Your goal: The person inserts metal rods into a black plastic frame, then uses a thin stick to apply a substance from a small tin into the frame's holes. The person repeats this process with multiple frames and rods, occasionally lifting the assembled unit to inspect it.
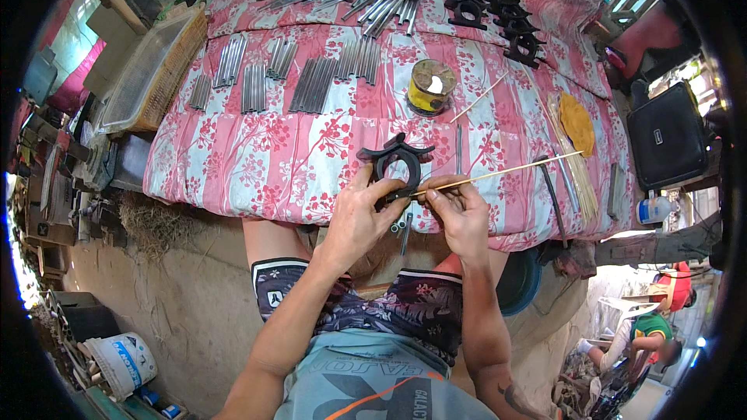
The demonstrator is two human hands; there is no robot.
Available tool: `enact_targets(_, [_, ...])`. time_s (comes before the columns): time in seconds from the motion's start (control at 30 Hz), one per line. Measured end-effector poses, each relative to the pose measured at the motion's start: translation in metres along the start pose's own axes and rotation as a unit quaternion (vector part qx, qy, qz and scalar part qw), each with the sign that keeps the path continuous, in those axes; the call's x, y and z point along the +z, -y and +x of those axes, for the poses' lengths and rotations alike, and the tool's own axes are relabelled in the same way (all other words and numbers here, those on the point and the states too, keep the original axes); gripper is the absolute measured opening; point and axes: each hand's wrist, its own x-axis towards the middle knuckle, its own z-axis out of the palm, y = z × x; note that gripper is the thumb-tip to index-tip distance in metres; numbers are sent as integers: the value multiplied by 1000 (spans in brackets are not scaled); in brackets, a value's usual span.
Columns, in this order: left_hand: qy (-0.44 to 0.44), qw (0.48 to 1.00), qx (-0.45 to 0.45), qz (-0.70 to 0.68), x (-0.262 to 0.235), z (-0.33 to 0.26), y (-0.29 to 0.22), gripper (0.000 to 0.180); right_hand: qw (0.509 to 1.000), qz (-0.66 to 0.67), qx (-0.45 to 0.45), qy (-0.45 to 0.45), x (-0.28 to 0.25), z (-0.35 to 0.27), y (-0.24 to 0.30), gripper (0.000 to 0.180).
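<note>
1. Hands meet at the near edge of the table (233, 155), which is draped in a pink flowered cloth. The left hand (359, 218) is closed round the lower part of a black horseshoe-shaped frame (397, 162); the right hand (459, 214) pinches a thin pale stick (506, 173) whose tip touches the frame, its far end lying toward the right edge.
2. The frame looks rigid and light, probably moulded plastic: it should take a firm grip on its thick curved body, away from the small lugs on top.
3. The stick looks slender and easily snapped; best held close to the working tip, as it is now.
4. A few short metal pins (403, 227) hang just below the hands; they are likely smooth and slippery.
5. A round yellow tin (430, 85), open, stands at the middle of the table.
6. A white bottle with a blue label (654, 208) stands off the right edge, beside a black box (668, 140).
7. A white bucket with blue print (124, 362) sits on the ground, lower left.
</note>
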Motion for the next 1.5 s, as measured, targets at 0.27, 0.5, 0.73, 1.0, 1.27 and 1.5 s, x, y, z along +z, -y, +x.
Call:
enact_targets(0.27, [-9, 1000, 11, 10, 0, -1, 1, 29, 970, -230, -74, 31, 11, -2, 15, 17])
enact_targets(0.5, [-6, 1000, 10, 3, 0, -1, 0, 29, 937, -280, -210, -14, 15, -4, 23, 15])
enact_targets(0.73, [-1, 1000, -3, 17, 0, -2, -2, 30, 735, -656, 82, -148, -62, -5, 83, 39])
enact_targets(1.0, [16, 999, -39, 22, 1, -4, -14, 31, 790, -589, -166, 51, -23, 31, 40, 19])
enact_targets(1.27, [-39, 999, -12, 6, 8, -5, -11, 29, 811, -559, -151, 85, -25, 3, 60, 14])
enact_targets(1.5, [16, 999, -30, 11, 5, -4, -8, 30, 731, -666, -18, -149, -56, 150, 57, 36])
